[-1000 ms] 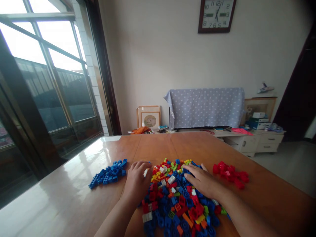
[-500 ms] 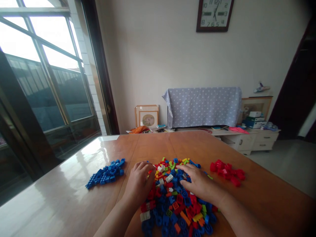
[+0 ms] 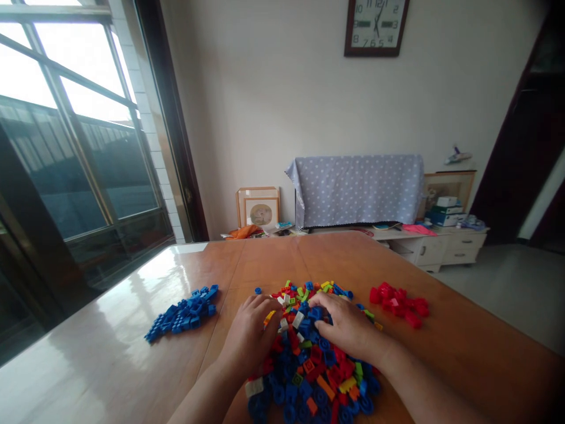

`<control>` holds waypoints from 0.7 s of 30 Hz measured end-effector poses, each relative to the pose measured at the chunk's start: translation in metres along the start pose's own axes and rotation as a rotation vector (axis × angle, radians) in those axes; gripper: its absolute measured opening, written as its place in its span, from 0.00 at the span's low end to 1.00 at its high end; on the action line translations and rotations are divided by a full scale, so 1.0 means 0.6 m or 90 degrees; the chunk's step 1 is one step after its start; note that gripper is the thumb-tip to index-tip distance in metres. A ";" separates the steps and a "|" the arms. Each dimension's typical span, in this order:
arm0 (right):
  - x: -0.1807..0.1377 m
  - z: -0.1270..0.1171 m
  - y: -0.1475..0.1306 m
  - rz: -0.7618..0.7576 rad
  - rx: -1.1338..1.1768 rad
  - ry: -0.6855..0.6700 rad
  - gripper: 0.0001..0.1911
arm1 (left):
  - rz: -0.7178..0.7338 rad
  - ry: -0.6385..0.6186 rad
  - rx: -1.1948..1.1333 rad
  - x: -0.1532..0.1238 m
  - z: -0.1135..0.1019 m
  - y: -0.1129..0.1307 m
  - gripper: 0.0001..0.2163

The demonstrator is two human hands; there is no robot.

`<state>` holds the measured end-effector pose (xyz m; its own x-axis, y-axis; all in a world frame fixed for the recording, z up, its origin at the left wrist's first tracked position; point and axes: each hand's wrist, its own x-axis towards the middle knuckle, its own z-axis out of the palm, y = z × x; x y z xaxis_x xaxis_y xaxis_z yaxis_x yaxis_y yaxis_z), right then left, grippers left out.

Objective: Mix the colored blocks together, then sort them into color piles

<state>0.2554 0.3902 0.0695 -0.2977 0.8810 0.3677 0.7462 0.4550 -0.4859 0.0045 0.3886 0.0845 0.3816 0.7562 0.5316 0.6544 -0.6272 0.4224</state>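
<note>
A mixed heap of small plastic bricks [image 3: 309,371] in blue, red, orange, green and white lies on the wooden table [image 3: 463,353] in front of me. My left hand [image 3: 251,335] rests on the heap's left side with fingers curled into the bricks. My right hand [image 3: 346,327] lies on the heap's upper right, fingers bent over blue pieces. What either hand grips is hidden. A pile of only blue bricks [image 3: 180,315] sits to the left, and a pile of only red bricks [image 3: 399,301] to the right.
Tall windows [image 3: 66,147] run along the left. Beyond the table's far edge stand a cloth-covered object [image 3: 357,188], a low white cabinet [image 3: 441,247], framed pictures [image 3: 258,209] on the floor and a wall clock [image 3: 375,26].
Both hands have drawn closer together over the heap and curled their fingers into the bricks. The camera has shifted slightly, so everything sits a little further left.
</note>
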 end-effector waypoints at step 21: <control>-0.016 0.016 -0.062 -0.065 0.196 0.037 0.14 | -0.110 -0.087 -0.281 -0.011 0.021 0.048 0.08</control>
<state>0.2246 0.3663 0.0764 -0.3205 0.8239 0.4675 0.4966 0.5664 -0.6578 0.0289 0.3675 0.0840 0.3927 0.8555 0.3375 0.3882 -0.4869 0.7825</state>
